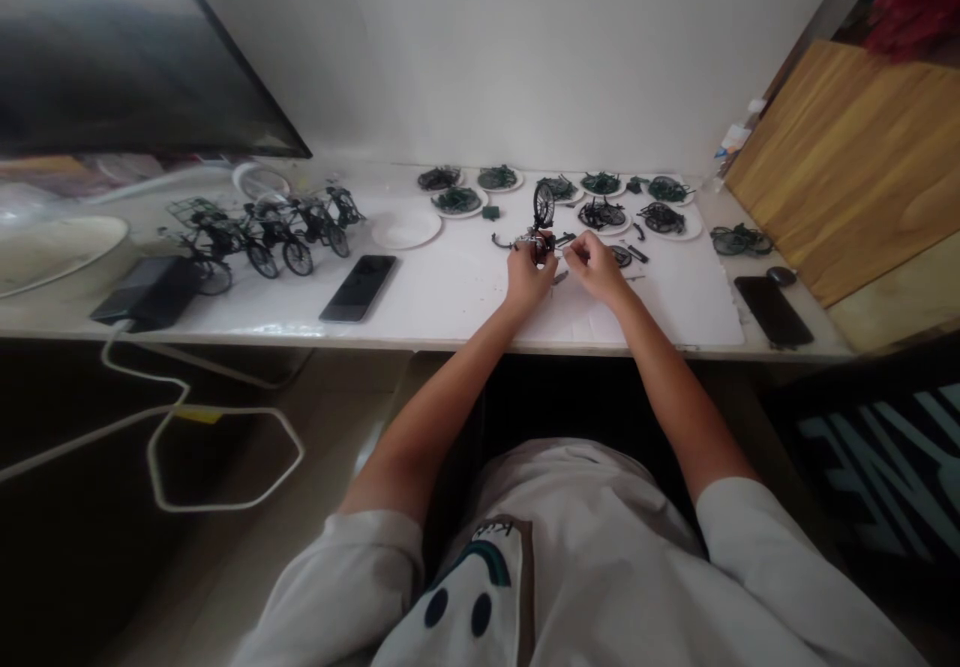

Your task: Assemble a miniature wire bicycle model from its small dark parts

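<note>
My left hand [531, 272] is closed around a partly built black model bicycle [544, 205], one spoked wheel standing up above the fingers. Close on its right, my right hand [594, 263] has its fingers pinched together at the model's edge. Whatever sits between those fingertips is too small to make out. A loose wheel [621, 256] and small dark parts lie just beyond my right hand on the white board [450, 297]. Paper plates of dark bicycle parts [602, 214] stand behind the hands.
Several assembled model bicycles [259, 237] stand at the left, near a black box [146, 292] with a white cable. One phone [358, 288] lies left of my hands, another phone [772, 310] at the right. A bare plate [406, 228] sits between. A wooden panel [862, 167] leans at the right.
</note>
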{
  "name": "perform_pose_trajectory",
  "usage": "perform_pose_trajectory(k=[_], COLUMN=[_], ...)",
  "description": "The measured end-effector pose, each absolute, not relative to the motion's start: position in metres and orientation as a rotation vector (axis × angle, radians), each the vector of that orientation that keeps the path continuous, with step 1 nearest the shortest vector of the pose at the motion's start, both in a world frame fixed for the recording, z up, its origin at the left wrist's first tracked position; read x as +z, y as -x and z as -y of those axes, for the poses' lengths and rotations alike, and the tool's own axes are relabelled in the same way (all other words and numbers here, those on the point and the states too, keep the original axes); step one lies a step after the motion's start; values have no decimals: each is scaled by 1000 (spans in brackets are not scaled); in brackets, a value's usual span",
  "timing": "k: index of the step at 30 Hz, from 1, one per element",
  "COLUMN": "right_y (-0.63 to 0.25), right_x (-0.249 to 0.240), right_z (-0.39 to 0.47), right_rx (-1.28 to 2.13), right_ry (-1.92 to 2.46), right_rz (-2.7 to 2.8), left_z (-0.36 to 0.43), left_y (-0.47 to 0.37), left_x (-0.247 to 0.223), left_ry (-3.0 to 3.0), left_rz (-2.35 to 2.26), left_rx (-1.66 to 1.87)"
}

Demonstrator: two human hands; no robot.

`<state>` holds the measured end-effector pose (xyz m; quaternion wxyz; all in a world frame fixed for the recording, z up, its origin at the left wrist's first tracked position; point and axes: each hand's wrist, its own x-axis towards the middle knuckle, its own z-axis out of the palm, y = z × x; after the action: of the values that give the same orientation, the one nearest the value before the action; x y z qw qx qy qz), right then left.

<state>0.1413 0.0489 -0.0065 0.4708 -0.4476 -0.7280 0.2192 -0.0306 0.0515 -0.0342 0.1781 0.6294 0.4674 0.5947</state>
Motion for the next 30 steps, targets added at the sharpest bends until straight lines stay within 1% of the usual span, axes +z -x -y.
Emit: perform_pose_trajectory(k=[14, 30], right_y=[-142, -141], right_x=[1, 1], right_z=[-44, -44], right_rx=[447, 431], right_ry=[1142, 1141], right_rz=[1870, 1848], left_z=[-49, -48], left_y=[32, 30], left_x=[-31, -29], left_ry=[-1786, -1772], left_rz=[-1318, -1325], left_rx=[1655, 1637])
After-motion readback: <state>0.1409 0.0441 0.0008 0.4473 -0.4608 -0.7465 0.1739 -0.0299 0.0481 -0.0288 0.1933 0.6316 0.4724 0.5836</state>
